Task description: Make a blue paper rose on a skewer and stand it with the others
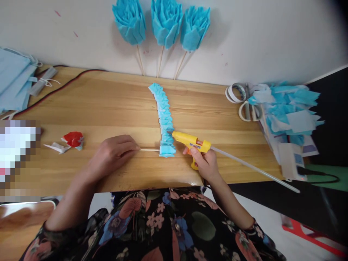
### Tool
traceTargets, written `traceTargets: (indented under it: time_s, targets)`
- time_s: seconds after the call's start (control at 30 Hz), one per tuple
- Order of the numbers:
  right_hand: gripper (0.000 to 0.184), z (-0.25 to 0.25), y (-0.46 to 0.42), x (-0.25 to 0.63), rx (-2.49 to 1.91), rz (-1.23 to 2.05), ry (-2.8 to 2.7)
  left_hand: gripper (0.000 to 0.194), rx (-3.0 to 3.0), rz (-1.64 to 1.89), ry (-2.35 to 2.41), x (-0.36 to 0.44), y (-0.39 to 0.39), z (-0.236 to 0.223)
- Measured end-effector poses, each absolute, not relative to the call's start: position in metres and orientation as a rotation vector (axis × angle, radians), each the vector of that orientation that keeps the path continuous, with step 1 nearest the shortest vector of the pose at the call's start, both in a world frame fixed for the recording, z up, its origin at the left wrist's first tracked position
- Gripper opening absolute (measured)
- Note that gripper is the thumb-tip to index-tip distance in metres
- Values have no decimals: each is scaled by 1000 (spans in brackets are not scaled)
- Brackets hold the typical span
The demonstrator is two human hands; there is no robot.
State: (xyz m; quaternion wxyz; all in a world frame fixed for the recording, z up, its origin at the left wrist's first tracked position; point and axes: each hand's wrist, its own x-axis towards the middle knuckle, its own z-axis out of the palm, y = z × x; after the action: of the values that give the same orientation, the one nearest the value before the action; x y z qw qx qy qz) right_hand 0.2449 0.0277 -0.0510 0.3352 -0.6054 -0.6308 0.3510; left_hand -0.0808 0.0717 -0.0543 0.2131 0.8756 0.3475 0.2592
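Note:
A thin wooden stick (149, 149) is pinched at its left end by my left hand (115, 152), low over the wooden table. The stick's other end meets the near end of a pleated strip of blue fabric (164, 112), which curves away toward the wall. My right hand (205, 161) grips a yellow hot glue gun (187, 139). Its nozzle points left and reaches the strip's right edge, a little beyond the stick. From the gun's back a long clear glue stick (255, 168) sticks out to the right.
Three blue fabric flowers (166, 23) on sticks lean against the wall. At right lie tape rolls (236, 93), scissors (248, 110), a heap of blue fabric pieces (290, 105) and a white power box (293, 161). Face masks (13, 78), a cable (59, 85) and red scraps (73, 139) lie left.

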Motion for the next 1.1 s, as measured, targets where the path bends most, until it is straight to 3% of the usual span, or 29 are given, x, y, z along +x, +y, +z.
traceTargets:
  time_s: [0.4, 1.1]
  targets:
    - [33, -51, 28, 243, -1575, 904, -1649, 17, 2398, 689, 976, -81, 71, -52]
    - [35, -50, 27, 241, -1617, 853, -1700, 21, 2429, 691, 976, -81, 72, -52]
